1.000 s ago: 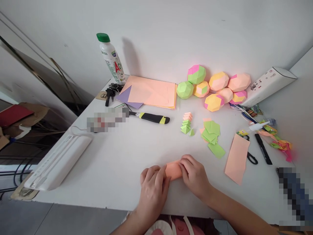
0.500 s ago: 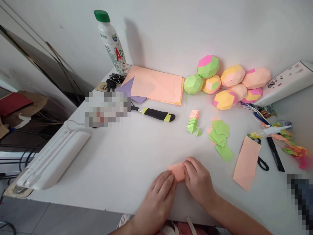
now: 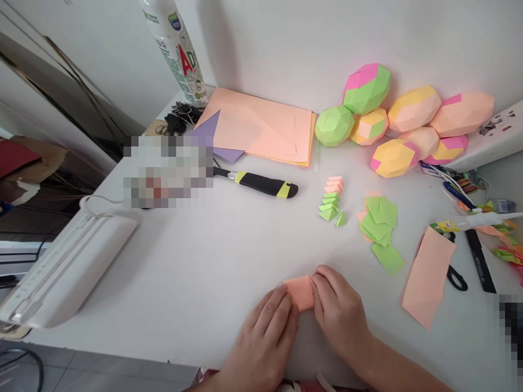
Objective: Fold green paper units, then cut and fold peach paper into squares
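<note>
A small folded piece of peach paper [image 3: 301, 292] lies on the white table near its front edge. My left hand [image 3: 267, 329] covers the paper's left end, its fingers together and curled over it. At the other end, my right hand [image 3: 341, 310] pinches the paper between thumb and fingers. Beyond the hands stands a short row of small folded paper pieces [image 3: 332, 198], peach at the back and green in front. To the right of that row, several flat green paper pieces [image 3: 379, 220] overlap with a few peach ones.
A larger peach strip [image 3: 428, 277] partly covers scissors [image 3: 457, 277], beside a black marker [image 3: 481, 261] and a glue bottle [image 3: 469, 220]. Several faceted paper balls [image 3: 334, 126] sit by the wall. Paper sheets [image 3: 261, 122], a black-handled knife [image 3: 265, 185] and a white laminator-like device [image 3: 69, 267] are leftward.
The camera view has shifted and come closer, so things at the sides sit farther out. Both hands stay on the peach paper, which now looks flatter, with more of it showing between them.
</note>
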